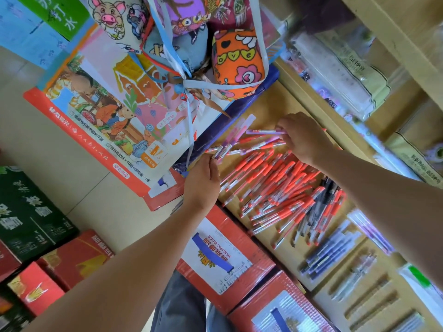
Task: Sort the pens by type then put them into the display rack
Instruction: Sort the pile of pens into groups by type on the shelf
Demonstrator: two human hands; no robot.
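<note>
A big heap of red-capped pens [275,185] lies on the wooden shelf [271,109], with some black pens [323,202] mixed in at its right. My left hand [203,180] pinches a small bundle of purple pens [236,135] that points up and to the right. My right hand [302,137] is at the far end of the heap, fingers curled on a single purple pen [263,132]. Rows of dark blue pens [328,252] and clear pens [354,274] lie in the rack's slots [374,303] at the lower right.
Printed cloth bags [237,61] tied with ribbons hang just above the shelf's left end. A picture-book pack [107,111] leans at the left. Red beer cartons [225,255] stand below the shelf edge. Plastic-wrapped stationery [340,68] fills the upper right shelf.
</note>
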